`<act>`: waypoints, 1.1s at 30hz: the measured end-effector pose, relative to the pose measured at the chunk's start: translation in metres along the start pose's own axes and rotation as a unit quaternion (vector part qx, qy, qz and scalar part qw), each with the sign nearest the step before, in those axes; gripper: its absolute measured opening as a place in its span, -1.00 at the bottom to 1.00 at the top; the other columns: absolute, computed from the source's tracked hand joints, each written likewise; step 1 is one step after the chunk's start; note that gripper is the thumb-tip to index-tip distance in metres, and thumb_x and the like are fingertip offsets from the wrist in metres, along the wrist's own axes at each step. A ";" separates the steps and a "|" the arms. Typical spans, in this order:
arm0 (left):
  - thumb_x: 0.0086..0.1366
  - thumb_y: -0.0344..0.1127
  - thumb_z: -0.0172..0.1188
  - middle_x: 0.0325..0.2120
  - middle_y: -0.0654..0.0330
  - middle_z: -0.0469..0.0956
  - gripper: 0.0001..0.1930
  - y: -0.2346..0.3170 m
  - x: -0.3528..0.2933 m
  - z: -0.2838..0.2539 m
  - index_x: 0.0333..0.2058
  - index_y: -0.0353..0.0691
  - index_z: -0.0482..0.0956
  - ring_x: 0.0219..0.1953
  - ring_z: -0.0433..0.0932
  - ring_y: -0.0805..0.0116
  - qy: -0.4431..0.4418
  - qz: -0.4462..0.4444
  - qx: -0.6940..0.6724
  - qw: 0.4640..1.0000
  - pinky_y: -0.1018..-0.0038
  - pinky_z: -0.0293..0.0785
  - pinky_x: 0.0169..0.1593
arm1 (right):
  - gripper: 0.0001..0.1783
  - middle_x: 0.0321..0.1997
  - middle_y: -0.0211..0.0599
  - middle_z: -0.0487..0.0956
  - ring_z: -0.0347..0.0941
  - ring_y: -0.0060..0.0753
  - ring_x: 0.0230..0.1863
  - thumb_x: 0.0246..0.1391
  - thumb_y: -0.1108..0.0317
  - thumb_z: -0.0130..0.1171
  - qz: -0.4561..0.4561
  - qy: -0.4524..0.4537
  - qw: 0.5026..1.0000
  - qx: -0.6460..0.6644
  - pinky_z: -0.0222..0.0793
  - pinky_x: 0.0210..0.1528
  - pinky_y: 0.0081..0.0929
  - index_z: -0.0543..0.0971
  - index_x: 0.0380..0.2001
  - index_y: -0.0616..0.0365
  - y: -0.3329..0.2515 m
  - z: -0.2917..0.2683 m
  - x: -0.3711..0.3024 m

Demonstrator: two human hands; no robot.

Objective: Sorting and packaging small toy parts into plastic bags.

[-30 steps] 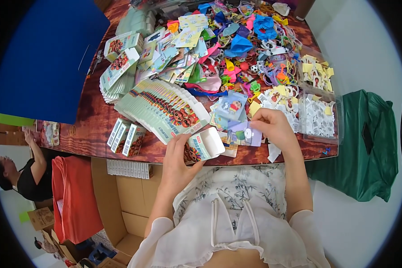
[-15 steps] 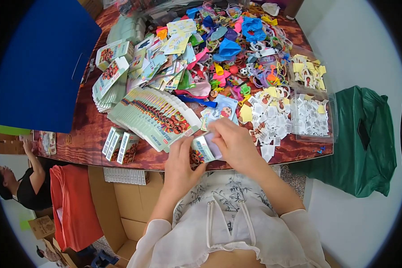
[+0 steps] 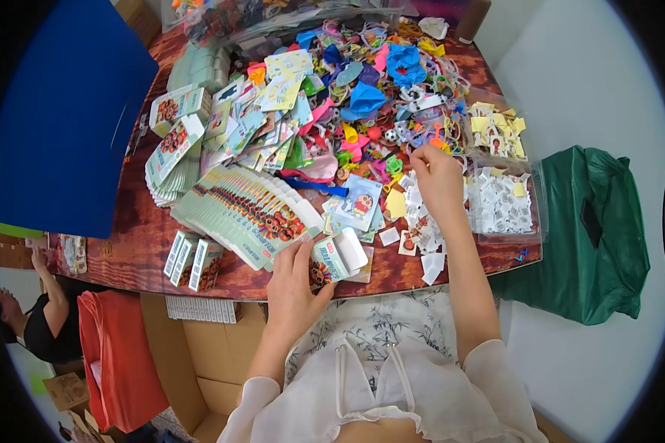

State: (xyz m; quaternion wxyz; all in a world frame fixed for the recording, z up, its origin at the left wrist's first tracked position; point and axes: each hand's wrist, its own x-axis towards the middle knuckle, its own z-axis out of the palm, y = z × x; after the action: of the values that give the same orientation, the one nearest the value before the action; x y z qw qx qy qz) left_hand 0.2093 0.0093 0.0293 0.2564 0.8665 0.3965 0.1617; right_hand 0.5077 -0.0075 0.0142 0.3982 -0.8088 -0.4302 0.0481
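Note:
My left hand (image 3: 295, 288) grips a small printed carton (image 3: 329, 264) at the table's front edge, thumb on the near side and fingers on the far side. The carton's white end flap (image 3: 352, 249) stands open on the right. Over the right part of the table, my right hand (image 3: 440, 181) has its fingers curled together at the edge of the toy pile (image 3: 373, 103), above white paper packets (image 3: 430, 232); anything in its fingertips is hidden. A picture card (image 3: 360, 203) lies beyond the carton. Left of it, flat cartons (image 3: 251, 214) lie fanned out.
Three filled cartons (image 3: 194, 260) stand at the front left. Mixed cards (image 3: 255, 125) are heaped behind the fan. Clear trays hold white packets (image 3: 502, 203) and yellow-backed pieces (image 3: 497, 131) at right. A cardboard box (image 3: 214, 340) sits below the table; a person (image 3: 48, 314) is at far left.
My right hand has left the carton and moved right and away, to the edge of the toy pile. My left hand stays on the carton, whose open flap now shows.

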 end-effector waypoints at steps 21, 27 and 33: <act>-0.08 -0.36 0.50 0.10 -0.02 0.41 -0.18 -0.007 0.008 -0.001 0.21 -0.28 0.36 0.10 0.45 -0.03 -0.006 -0.001 -0.026 1.000 0.20 0.46 0.10 | -0.89 -0.39 -0.10 0.60 0.54 -0.03 -0.35 0.06 0.40 0.19 -0.002 0.053 0.991 -0.125 0.40 -0.28 -0.18 0.62 -0.41 0.21 0.027 -0.007 0.050; -0.02 -0.31 0.48 0.09 -0.07 0.40 -0.20 -0.008 0.006 -0.004 0.20 -0.37 0.33 0.11 0.41 -0.08 -0.028 -0.002 -0.031 0.999 0.15 0.45 0.11 | -0.91 -0.36 -0.13 0.59 0.55 -0.03 -0.28 0.04 0.39 0.23 -0.007 0.076 0.988 -0.133 0.42 -0.24 -0.19 0.62 -0.42 0.17 0.023 0.006 0.041; -0.03 -0.33 0.47 0.10 -0.07 0.39 -0.20 -0.004 0.010 -0.002 0.21 -0.37 0.32 0.13 0.41 -0.08 -0.014 0.014 -0.022 1.000 0.16 0.45 0.12 | -0.88 -0.35 -0.20 0.58 0.54 -0.13 -0.33 -0.02 0.39 0.32 -0.054 0.070 0.988 -0.128 0.42 -0.25 -0.27 0.61 -0.42 0.19 0.020 0.015 0.048</act>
State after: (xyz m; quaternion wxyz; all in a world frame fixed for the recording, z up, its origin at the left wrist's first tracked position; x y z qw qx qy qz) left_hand 0.2122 0.0196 0.0295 0.2786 0.8684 0.3771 0.1613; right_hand 0.5442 0.0303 0.0026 0.3221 -0.8300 -0.4473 -0.0860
